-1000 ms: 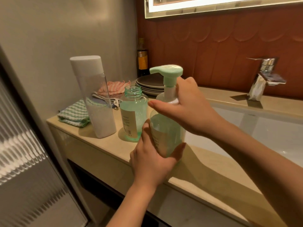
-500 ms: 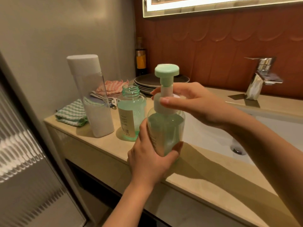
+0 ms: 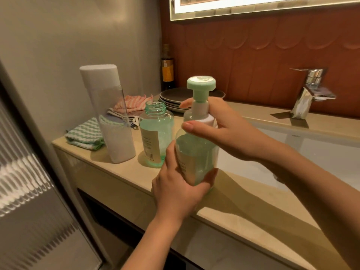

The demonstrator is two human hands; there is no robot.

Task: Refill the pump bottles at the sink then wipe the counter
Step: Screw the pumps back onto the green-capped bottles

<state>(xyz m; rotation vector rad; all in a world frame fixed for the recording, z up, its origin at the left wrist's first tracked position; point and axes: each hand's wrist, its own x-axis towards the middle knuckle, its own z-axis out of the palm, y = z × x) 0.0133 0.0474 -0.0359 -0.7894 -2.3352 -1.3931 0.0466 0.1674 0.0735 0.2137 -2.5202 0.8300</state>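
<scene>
Beside the sink's counter (image 3: pixel 120 172), you are gripping the pump bottle (image 3: pixel 196 152) with your left hand (image 3: pixel 175 190) while your right hand (image 3: pixel 220 129) is closing its fingers (image 3: pixel 190 126) around the collar; cross-threading could cause leaks.

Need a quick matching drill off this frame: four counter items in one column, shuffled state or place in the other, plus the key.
Items
1. pump bottle
2. open green bottle
3. tall white-capped container
4. stack of dark plates

States
A. neck bare, no cap on
B. held in both hands
C. at the back, by the red wall
D. leftmost bottle, beside the folded cloths

Pairs: 1-B, 2-A, 3-D, 4-C. The left hand holds the pump bottle's body; the right hand is at its collar.
</scene>
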